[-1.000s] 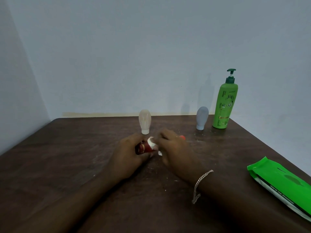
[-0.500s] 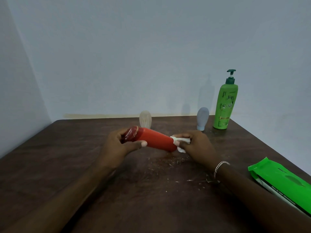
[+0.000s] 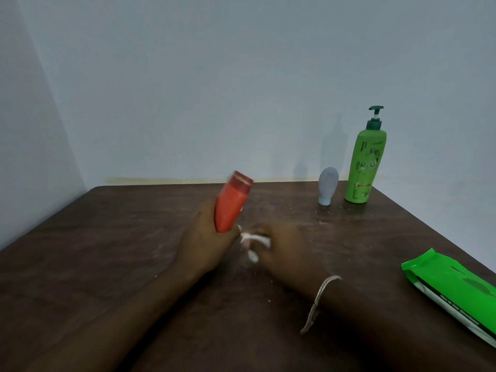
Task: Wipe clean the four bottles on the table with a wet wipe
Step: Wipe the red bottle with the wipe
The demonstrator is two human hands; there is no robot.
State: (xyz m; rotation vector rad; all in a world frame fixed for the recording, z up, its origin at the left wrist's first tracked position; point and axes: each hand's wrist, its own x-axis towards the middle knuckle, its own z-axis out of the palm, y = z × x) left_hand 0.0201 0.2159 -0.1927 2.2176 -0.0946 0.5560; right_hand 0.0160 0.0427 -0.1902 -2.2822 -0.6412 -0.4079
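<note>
The red bottle (image 3: 230,208) tips up in my left hand (image 3: 206,245); the wet wipe (image 3: 252,241) sits in my right hand (image 3: 284,248).
Over the table (image 3: 112,251), far from the green pump bottle (image 3: 362,167), my left fingers curl round only the red bottle's lower end, and a damp surface could let it slip. The grey bottle (image 3: 328,185) by the pump bottle could topple if I swing wide. My right fingers pinch the wet wipe clear of the bottle; its loose tails may tear.
</note>
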